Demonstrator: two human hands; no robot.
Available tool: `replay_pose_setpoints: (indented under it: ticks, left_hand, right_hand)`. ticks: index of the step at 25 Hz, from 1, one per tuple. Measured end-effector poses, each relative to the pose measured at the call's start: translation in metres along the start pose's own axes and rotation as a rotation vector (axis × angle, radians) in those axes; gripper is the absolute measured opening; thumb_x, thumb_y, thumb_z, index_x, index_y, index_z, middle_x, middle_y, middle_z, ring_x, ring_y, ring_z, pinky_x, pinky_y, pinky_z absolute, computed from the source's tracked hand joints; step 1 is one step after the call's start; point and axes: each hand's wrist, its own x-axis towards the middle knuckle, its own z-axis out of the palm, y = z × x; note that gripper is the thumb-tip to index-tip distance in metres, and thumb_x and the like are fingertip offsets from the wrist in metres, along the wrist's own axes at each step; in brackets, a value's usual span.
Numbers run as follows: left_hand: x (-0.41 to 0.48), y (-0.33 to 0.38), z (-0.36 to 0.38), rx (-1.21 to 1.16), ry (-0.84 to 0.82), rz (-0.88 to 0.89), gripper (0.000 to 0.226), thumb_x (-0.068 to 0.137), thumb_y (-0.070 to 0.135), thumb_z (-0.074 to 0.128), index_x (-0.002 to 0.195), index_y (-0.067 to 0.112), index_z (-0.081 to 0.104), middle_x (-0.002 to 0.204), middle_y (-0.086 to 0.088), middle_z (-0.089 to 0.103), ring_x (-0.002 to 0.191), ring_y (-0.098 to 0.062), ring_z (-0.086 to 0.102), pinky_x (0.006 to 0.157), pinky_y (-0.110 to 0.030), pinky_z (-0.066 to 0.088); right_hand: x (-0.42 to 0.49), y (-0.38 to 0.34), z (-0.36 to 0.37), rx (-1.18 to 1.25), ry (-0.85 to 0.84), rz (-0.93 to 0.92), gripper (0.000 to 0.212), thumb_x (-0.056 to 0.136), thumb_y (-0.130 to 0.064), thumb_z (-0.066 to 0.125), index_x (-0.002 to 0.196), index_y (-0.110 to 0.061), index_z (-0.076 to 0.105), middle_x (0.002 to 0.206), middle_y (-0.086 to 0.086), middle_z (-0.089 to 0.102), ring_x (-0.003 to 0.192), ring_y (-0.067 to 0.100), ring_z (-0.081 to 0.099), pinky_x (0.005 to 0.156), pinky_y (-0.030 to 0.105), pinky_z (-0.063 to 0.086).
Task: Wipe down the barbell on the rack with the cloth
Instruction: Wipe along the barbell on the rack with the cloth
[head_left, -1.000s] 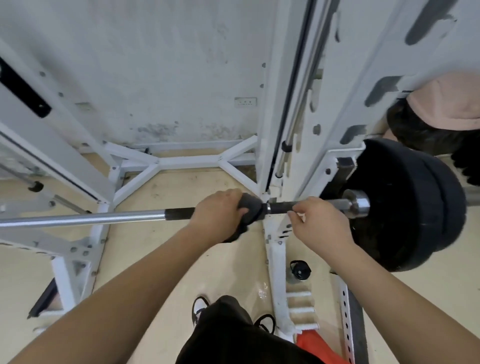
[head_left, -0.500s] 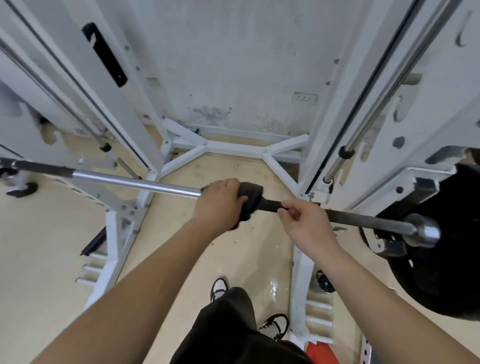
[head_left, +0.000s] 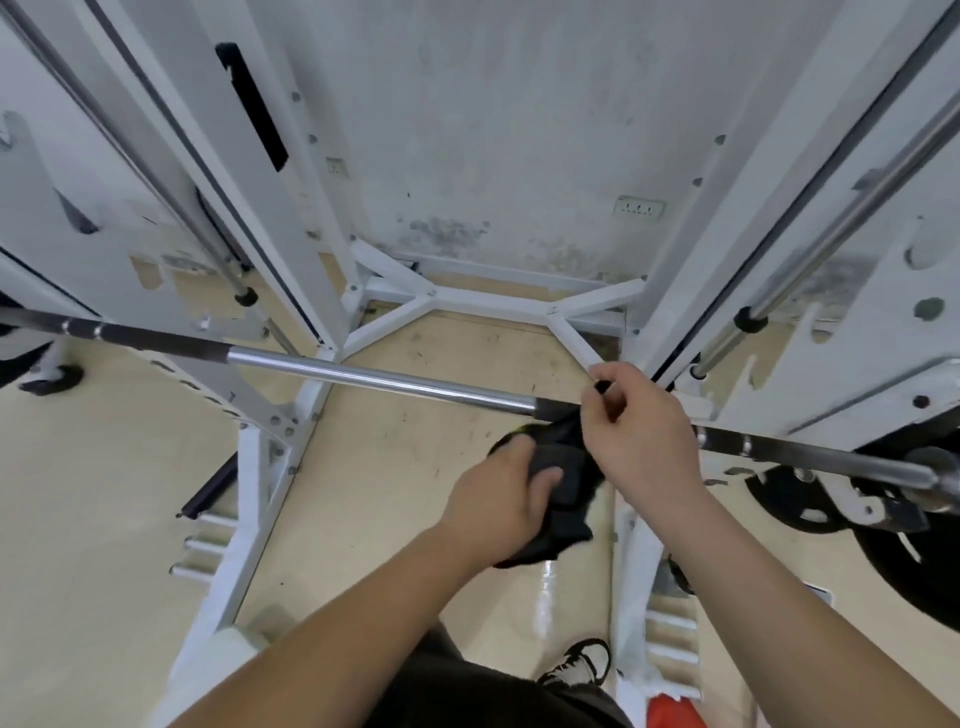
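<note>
- While the barbell (head_left: 374, 375) rests across the white rack (head_left: 311, 218), the left hand (head_left: 498, 512) bunches the black cloth (head_left: 558, 488) just beneath it, grip closed on the fabric.
- Right hand (head_left: 636, 436) pinches a cloth corner at the bar, apparently rewrapping it.

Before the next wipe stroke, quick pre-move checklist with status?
1. Cloth in hand: ok, left hand grips it.
2. Cloth on barbell: not ok, bunched just below the bar.
3. Right hand steadying bar: cannot tell; it pinches a cloth corner there.
4. Bar seated in rack: cannot tell, hooks not clearly visible.
5. Chrome section leftward clear of obstacles: ok.
6. Plate end secured: cannot tell.
</note>
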Motion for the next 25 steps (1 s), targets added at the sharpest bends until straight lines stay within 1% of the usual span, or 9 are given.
replay_pose_setpoints:
  ticks: [2,5,8,12,15,17,19,23,25]
  left_hand:
    - [-0.011,-0.047,-0.037,-0.217,0.123,-0.228,0.026,0.103,0.038,0.054,0.093,0.014,0.050,0.080,0.000,0.060,0.078,-0.027,0.061,0.062,-0.033,0.038]
    - [-0.017,-0.103,-0.099,-0.499,0.304,-0.486,0.029,0.103,0.041,0.053,0.097,0.013,0.057,0.090,-0.001,0.065,0.084,-0.019,0.063,0.065,-0.028,0.043]
    - [-0.025,-0.142,-0.152,-0.671,0.399,-0.624,0.032,0.103,0.046,0.051,0.098,0.015,0.059,0.098,-0.005,0.069,0.090,-0.019,0.067,0.074,-0.032,0.053]
    - [-0.033,-0.171,-0.238,-0.512,0.615,-0.583,0.031,0.100,0.048,0.053,0.084,0.021,0.054,0.081,0.003,0.063,0.076,-0.014,0.061,0.064,-0.031,0.045]
    - [-0.014,-0.203,-0.284,-0.125,0.783,-0.404,0.037,0.097,0.047,0.057,0.080,0.017,0.047,0.077,0.002,0.054,0.072,-0.018,0.053,0.060,-0.034,0.039]
    - [0.004,-0.237,-0.286,0.143,0.659,-0.382,0.035,0.096,0.048,0.057,0.084,0.015,0.052,0.085,0.001,0.057,0.081,-0.023,0.053,0.069,-0.039,0.044]
    - [0.016,-0.272,-0.281,0.288,0.460,-0.343,0.036,0.098,0.051,0.053,0.096,0.016,0.062,0.094,0.000,0.066,0.093,-0.026,0.060,0.084,-0.043,0.050]
    - [0.005,-0.293,-0.304,-0.066,0.418,-0.323,0.027,0.109,0.033,0.043,0.106,0.024,0.068,0.100,0.007,0.070,0.098,-0.016,0.063,0.090,-0.036,0.051]
    - [-0.009,-0.311,-0.318,-0.017,0.472,-0.347,0.020,0.102,0.023,0.055,0.116,0.022,0.070,0.120,0.005,0.070,0.114,-0.017,0.062,0.097,-0.032,0.051]
  right_hand:
    - [-0.002,-0.041,0.037,0.064,-0.066,-0.016,0.020,0.094,-0.032,0.059,0.113,-0.029,0.067,0.070,-0.010,0.059,0.068,0.008,0.058,0.070,0.030,0.051]
    - [-0.006,-0.100,0.103,0.173,-0.162,0.016,0.008,0.093,-0.030,0.063,0.100,-0.032,0.068,0.068,-0.011,0.060,0.065,0.004,0.058,0.067,0.023,0.047]
    - [-0.009,-0.149,0.157,0.281,-0.257,0.035,0.009,0.091,-0.026,0.066,0.089,-0.035,0.068,0.074,-0.010,0.069,0.071,0.003,0.065,0.072,0.028,0.053]
    - [-0.003,-0.198,0.194,0.337,-0.370,0.024,0.011,0.091,-0.023,0.066,0.087,-0.031,0.073,0.082,0.000,0.074,0.078,0.023,0.070,0.078,0.044,0.060]
    - [0.019,-0.228,0.221,0.342,-0.395,-0.007,0.010,0.091,-0.025,0.067,0.092,-0.032,0.074,0.082,-0.001,0.073,0.079,0.020,0.070,0.073,0.038,0.059]
    - [0.033,-0.241,0.239,0.277,-0.401,-0.092,0.012,0.091,-0.024,0.068,0.101,-0.027,0.075,0.087,-0.008,0.071,0.080,0.008,0.066,0.075,0.025,0.052]
    - [0.050,-0.252,0.260,0.143,-0.413,-0.262,0.022,0.091,-0.023,0.068,0.112,-0.023,0.071,0.102,-0.011,0.065,0.089,0.005,0.060,0.083,0.024,0.050]
    - [0.074,-0.282,0.301,-0.011,-0.572,-0.591,0.053,0.088,-0.032,0.071,0.139,-0.023,0.057,0.141,-0.007,0.051,0.129,0.014,0.047,0.104,0.034,0.047]
    - [0.073,-0.294,0.324,-0.153,-0.633,-0.656,0.068,0.086,-0.049,0.069,0.147,-0.029,0.047,0.148,-0.005,0.046,0.137,0.019,0.036,0.104,0.040,0.046]
